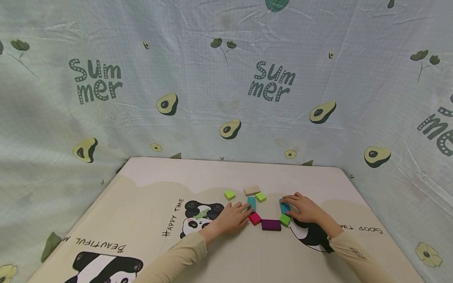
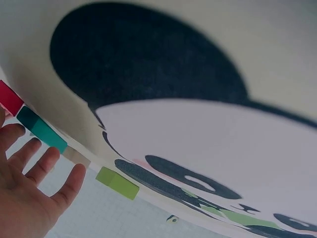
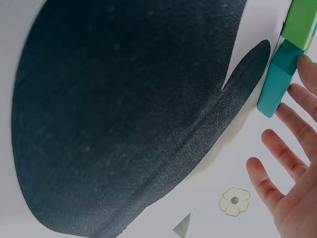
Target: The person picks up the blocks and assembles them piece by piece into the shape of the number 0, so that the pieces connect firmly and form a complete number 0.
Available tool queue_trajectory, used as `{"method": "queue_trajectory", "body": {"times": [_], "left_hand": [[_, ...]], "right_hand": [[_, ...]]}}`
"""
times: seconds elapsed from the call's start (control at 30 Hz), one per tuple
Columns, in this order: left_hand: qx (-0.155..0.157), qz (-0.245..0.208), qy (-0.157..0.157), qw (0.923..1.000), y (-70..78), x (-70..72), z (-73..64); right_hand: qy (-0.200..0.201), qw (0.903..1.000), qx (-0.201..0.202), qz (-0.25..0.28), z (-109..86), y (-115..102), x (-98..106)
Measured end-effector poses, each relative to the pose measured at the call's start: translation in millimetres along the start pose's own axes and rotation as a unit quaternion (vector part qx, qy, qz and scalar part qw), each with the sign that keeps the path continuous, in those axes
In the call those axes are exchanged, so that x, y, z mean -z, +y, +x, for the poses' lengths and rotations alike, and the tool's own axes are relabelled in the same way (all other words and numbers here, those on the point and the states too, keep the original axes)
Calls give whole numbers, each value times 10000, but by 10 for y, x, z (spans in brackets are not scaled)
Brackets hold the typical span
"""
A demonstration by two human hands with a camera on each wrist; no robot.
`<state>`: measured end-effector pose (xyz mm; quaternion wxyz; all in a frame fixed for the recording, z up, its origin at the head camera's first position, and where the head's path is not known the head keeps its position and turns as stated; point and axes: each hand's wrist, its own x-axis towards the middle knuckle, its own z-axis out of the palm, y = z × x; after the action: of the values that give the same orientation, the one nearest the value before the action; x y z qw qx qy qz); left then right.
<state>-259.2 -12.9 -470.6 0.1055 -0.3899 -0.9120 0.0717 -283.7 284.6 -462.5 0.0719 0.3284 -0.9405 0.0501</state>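
My left hand [image 1: 231, 217] is on the table with its fingers extended and spread. Its fingertips are right at the left teal block [image 1: 251, 203] and the red block [image 1: 255, 219]. Over on the right, my right hand [image 1: 307, 209] holds another teal block [image 1: 284, 207], thumb at the near end and fingers toward the far end. A green block [image 3: 299, 22] meets the near end of that teal block. Between the hands, a dark purple block [image 1: 271, 225] lies nearest me, its ends close to the red block and the green one.
Beyond the left teal block lie a beige wooden block [image 1: 252, 191] and a light green block [image 1: 260, 197]. Another light green block [image 1: 229, 195] sits farther left. The table [image 1: 159, 171] carries panda prints and stands against a patterned cloth [image 1: 198, 86].
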Motion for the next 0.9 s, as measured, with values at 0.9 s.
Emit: {"method": "queue_trajectory", "body": {"times": [0.9], "left_hand": [[-251,-134,471,9985,-317,150,-21]], "right_hand": [[499,9980,317,-242,-32,34,-13]]}}
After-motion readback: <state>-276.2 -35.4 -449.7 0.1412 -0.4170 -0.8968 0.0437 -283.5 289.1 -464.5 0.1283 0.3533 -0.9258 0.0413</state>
